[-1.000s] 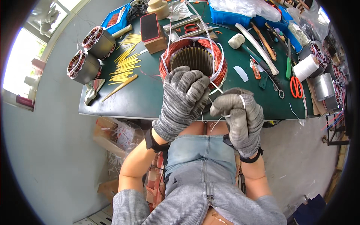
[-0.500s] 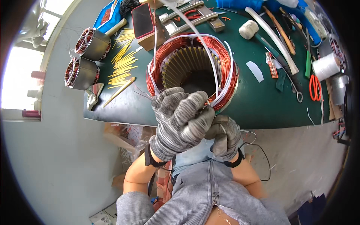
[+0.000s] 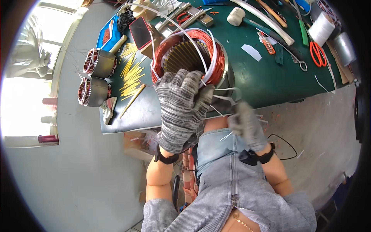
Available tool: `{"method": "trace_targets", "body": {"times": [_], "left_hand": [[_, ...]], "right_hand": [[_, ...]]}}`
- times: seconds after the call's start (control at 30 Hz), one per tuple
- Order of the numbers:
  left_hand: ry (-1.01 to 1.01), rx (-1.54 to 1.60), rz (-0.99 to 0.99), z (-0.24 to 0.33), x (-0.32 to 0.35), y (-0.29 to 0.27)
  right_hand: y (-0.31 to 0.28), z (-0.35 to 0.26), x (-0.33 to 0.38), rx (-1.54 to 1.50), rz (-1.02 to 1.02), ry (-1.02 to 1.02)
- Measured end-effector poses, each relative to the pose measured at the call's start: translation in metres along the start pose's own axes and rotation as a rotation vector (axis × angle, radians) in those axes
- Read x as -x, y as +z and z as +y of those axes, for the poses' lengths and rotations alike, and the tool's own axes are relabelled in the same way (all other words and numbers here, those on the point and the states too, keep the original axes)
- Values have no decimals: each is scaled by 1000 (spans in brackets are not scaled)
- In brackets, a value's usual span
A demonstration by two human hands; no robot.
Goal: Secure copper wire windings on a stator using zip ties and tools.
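A large motor stator (image 3: 193, 54) with copper-red windings and white lacing cord stands at the near edge of a green table (image 3: 266, 77). My left hand (image 3: 181, 104), in a grey knit glove, lies over the stator's near rim and presses on the winding. Below the table edge my right hand (image 3: 247, 125), also gloved and blurred, pulls a white cord (image 3: 228, 100) that runs from the stator. The cord's end trails over my lap.
Two small stators (image 3: 94, 75) lie at the table's left end beside a scatter of yellow sticks (image 3: 133, 75). A mallet (image 3: 237, 16), red-handled scissors (image 3: 319, 52), a white thread spool (image 3: 322, 27) and several hand tools lie at the back right. Grey floor lies below.
My head has come closer to the stator. My right hand has dropped away from the left, down and to the right, drawing the white cord out. The left hand stays on the rim.
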State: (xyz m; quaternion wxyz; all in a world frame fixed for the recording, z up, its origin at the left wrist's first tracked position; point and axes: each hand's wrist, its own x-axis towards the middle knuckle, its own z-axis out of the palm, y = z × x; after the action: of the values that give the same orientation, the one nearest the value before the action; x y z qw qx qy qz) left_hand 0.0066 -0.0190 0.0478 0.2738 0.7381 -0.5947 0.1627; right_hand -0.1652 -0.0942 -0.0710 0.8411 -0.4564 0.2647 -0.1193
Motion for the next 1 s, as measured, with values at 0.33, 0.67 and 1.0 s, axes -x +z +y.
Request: {"method": "trace_targets", "body": {"times": [0.33, 0.67, 1.0], "left_hand": [[113, 167, -199, -29, 5, -29], [45, 332, -118, -27, 5, -25], [127, 202, -227, -32, -3, -34]], "right_hand": [[-298, 102, 166, 191, 1009, 69], [-53, -110, 45, 1351, 494, -779], [47, -137, -42, 1058, 522, -1124]]}}
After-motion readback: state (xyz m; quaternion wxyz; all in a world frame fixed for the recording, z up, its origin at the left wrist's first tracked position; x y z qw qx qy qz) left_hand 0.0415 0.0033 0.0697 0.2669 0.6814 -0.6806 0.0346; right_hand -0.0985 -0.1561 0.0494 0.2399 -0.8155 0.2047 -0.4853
